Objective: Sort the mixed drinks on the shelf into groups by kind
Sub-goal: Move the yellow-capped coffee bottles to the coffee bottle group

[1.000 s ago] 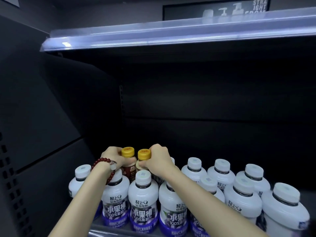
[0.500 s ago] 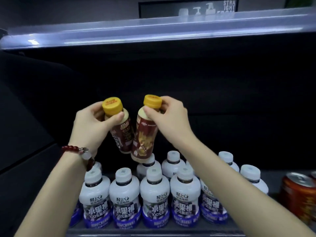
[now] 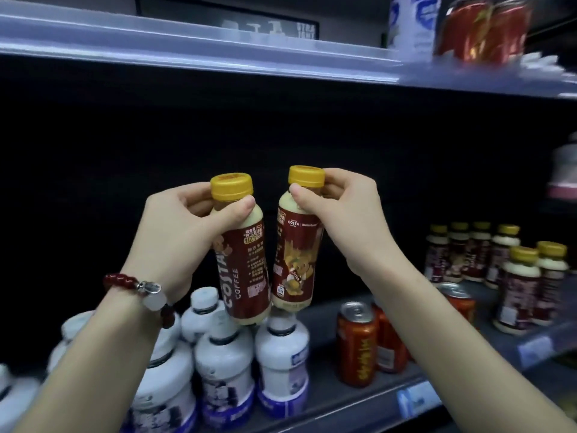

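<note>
My left hand (image 3: 181, 226) grips one Costa coffee bottle (image 3: 242, 267) by its neck, under the yellow cap. My right hand (image 3: 346, 220) pinches a second coffee bottle (image 3: 295, 264) just below its yellow cap. Both bottles hang side by side in the air above the white fruit-drink bottles (image 3: 224, 364) at the lower left of the shelf. A group of several matching coffee bottles (image 3: 518, 282) stands at the right end of the shelf. Orange cans (image 3: 357, 348) stand between the two groups.
The shelf's front rail (image 3: 359, 410) with price tags runs along the bottom. An upper shelf edge (image 3: 218, 54) crosses the top, carrying a white-and-blue carton (image 3: 412, 23) and red jars (image 3: 480, 29). The back wall is dark. A blurred pale bottle (image 3: 565, 173) shows at far right.
Both hands lifted the two coffee bottles out from among the white bottles, and the view has swung right, bringing the orange cans and the coffee group into sight.
</note>
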Action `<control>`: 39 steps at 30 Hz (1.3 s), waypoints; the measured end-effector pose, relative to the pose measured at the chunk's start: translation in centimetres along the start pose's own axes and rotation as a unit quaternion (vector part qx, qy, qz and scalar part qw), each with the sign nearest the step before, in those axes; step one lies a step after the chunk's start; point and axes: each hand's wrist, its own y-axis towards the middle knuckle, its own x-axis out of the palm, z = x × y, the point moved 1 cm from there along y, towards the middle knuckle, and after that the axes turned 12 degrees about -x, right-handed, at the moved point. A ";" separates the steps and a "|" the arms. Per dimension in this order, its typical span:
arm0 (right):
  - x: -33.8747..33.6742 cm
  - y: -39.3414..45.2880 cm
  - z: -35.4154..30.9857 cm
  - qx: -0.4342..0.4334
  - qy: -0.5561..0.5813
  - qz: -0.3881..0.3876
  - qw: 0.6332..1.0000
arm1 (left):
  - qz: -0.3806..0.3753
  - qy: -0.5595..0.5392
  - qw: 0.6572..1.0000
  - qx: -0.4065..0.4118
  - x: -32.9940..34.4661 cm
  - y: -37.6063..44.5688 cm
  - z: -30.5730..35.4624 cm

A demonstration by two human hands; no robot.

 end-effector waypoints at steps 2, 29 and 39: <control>-3.8 0.3 1.6 0.007 -0.017 0.009 1.000 | -0.025 -0.005 1.000 -0.003 4.2 0.5 -0.2; -38.7 9.8 24.8 0.009 -0.190 0.028 0.981 | -0.046 0.131 0.985 -0.103 47.3 10.5 -7.1; -40.8 8.6 31.0 0.158 -0.248 -0.171 0.940 | -0.117 0.237 0.942 -0.207 51.6 12.4 -11.3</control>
